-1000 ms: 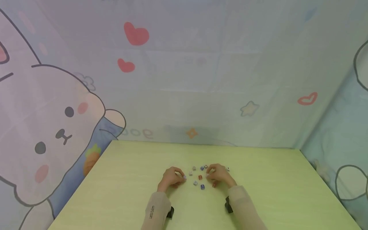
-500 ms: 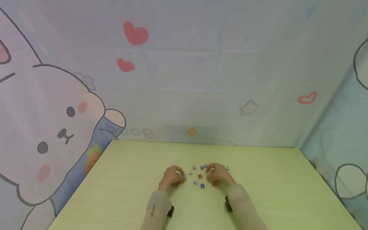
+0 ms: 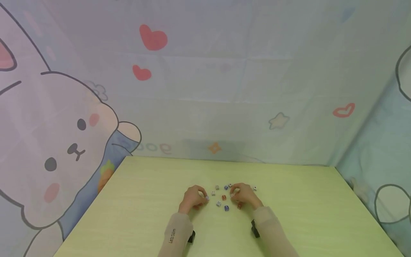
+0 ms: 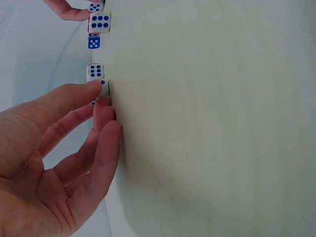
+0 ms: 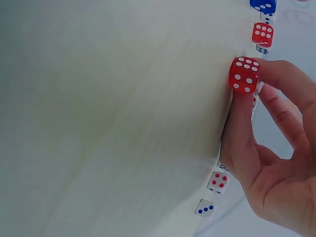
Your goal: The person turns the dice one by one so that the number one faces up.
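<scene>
In the head view my left hand [image 3: 193, 197] is at the left edge of a loose group of dice, pinching a white die [image 3: 207, 197] with blue pips. The left wrist view shows that die [image 4: 105, 89] between thumb and fingertips, partly hidden. Right of the group, my right hand [image 3: 243, 193] pinches another white die [image 3: 232, 195]. In the right wrist view a red die [image 5: 244, 75] with white pips stands in front of my right fingertips and hides most of the pinched one. Between the hands lie a red die [image 3: 223, 197] and a blue die [image 3: 226, 208].
Several more dice lie around, among them white dice [image 3: 218, 203] and a small blue die [image 3: 226, 187] farther back. One white die [image 3: 255, 188] sits beyond my right hand. The pale yellow-green table [image 3: 154, 178] ends at a printed cloth backdrop [image 3: 205, 89].
Both hands keep their pinch on the same dice, with hardly any movement. The whole head view shifts slightly.
</scene>
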The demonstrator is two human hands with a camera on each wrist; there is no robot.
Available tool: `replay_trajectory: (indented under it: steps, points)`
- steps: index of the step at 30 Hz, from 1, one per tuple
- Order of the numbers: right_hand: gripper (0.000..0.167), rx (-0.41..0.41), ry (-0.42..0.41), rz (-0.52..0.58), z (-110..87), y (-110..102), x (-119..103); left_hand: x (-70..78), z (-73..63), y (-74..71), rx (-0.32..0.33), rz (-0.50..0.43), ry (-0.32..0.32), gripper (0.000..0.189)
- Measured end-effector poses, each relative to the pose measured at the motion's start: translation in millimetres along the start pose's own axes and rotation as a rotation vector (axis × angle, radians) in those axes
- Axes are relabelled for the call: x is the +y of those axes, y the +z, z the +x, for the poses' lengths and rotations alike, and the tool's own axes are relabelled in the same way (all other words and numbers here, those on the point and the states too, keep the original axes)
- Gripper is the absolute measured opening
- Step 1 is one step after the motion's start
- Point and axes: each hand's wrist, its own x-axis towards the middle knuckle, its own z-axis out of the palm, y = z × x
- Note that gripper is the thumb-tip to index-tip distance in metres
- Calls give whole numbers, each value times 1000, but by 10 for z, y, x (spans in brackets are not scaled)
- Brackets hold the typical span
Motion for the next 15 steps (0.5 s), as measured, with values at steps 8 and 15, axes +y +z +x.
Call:
replay_trajectory:
  steps: [8,15]
  points:
    - [13,-18,-2,49,14,-3,38,-10,-10,-10,4,-19,3,12]
    - [12,-19,-25,64,28,-18,69,-25,-4,-10,1,-19,-7,12]
